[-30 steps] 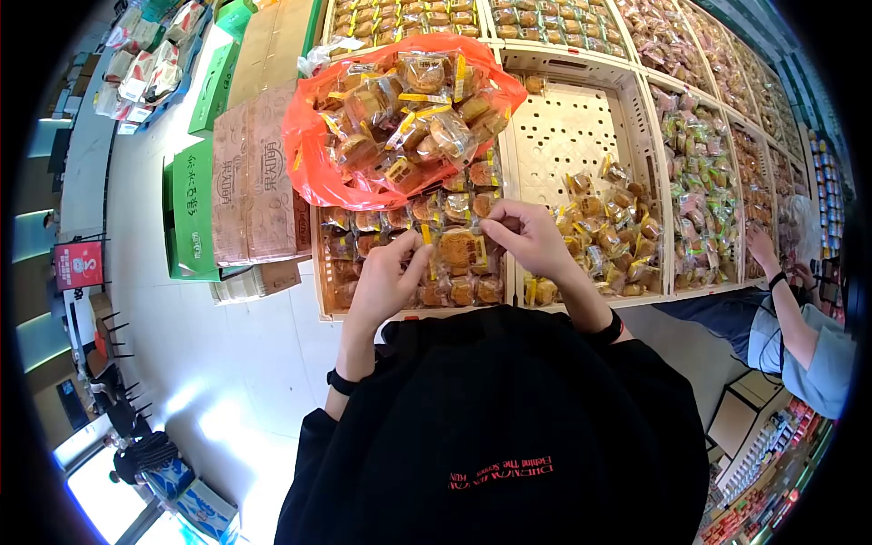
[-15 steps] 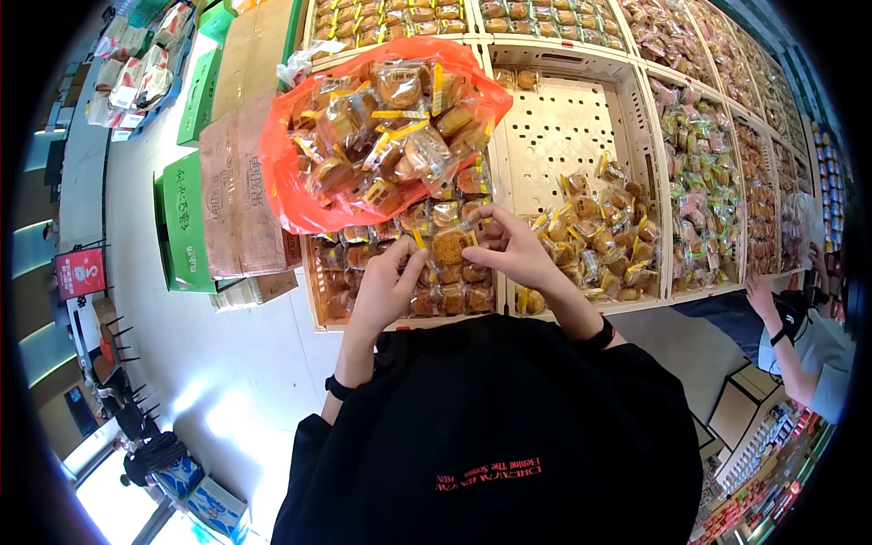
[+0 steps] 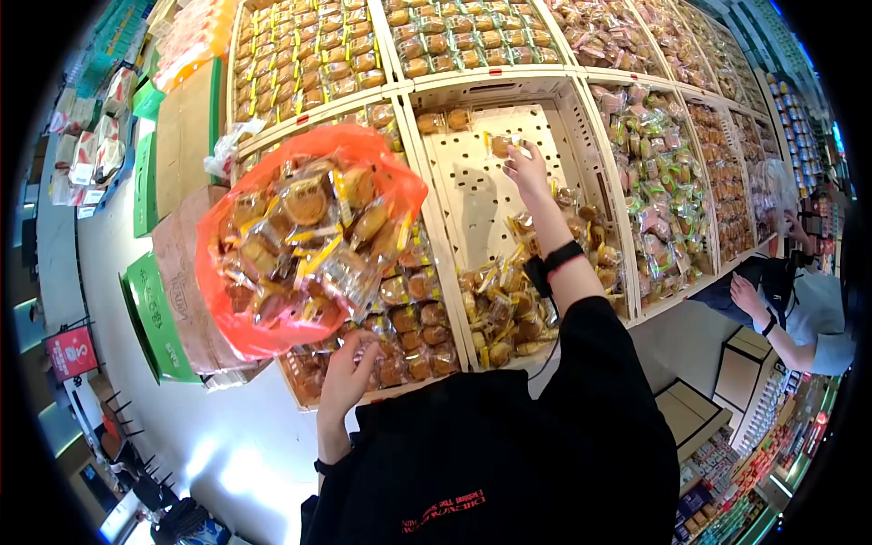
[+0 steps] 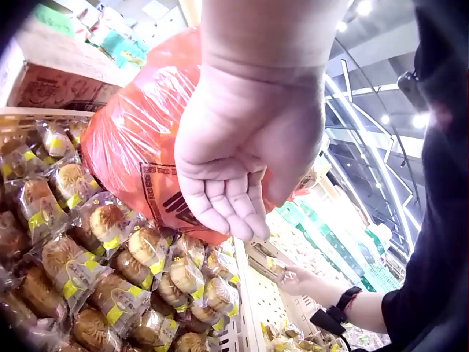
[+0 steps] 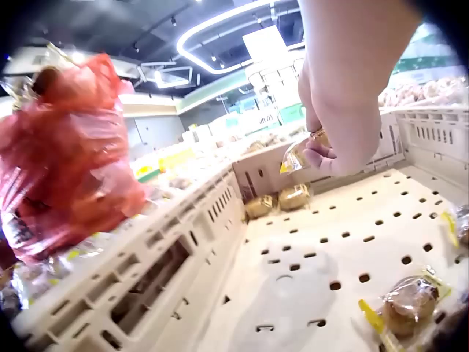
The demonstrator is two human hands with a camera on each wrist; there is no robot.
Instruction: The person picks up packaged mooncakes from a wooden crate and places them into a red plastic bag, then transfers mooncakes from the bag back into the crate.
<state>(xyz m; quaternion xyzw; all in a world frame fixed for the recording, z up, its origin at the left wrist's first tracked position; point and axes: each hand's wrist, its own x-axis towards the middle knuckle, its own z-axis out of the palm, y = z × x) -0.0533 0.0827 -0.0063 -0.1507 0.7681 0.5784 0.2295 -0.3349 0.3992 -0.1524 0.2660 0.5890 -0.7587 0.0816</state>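
My right hand (image 3: 529, 173) pinches a wrapped pastry (image 3: 500, 143) over the back part of a cream perforated crate (image 3: 490, 204); the right wrist view shows the pastry (image 5: 294, 157) at the fingertips of my hand (image 5: 344, 132). Two wrapped pastries (image 5: 294, 197) lie in that crate's back corner, and a loose pile (image 3: 509, 309) fills its front. My left hand (image 3: 345, 372), fingers loosely bent with nothing in them, hovers over rows of wrapped pastries (image 4: 95, 286) in the neighbouring crate, beside a red plastic bag (image 4: 139, 132) full of pastries.
More crates of wrapped pastries (image 3: 472, 41) stand behind, and others (image 3: 649, 182) to the right. Cardboard boxes (image 3: 182, 282) and a green box (image 3: 159, 318) are at the left. Another person's arm (image 3: 749, 300) reaches in at the far right.
My right hand has moved from the left crate to the back of the perforated crate with a pastry. My left hand no longer meets it. The head view has shifted right.
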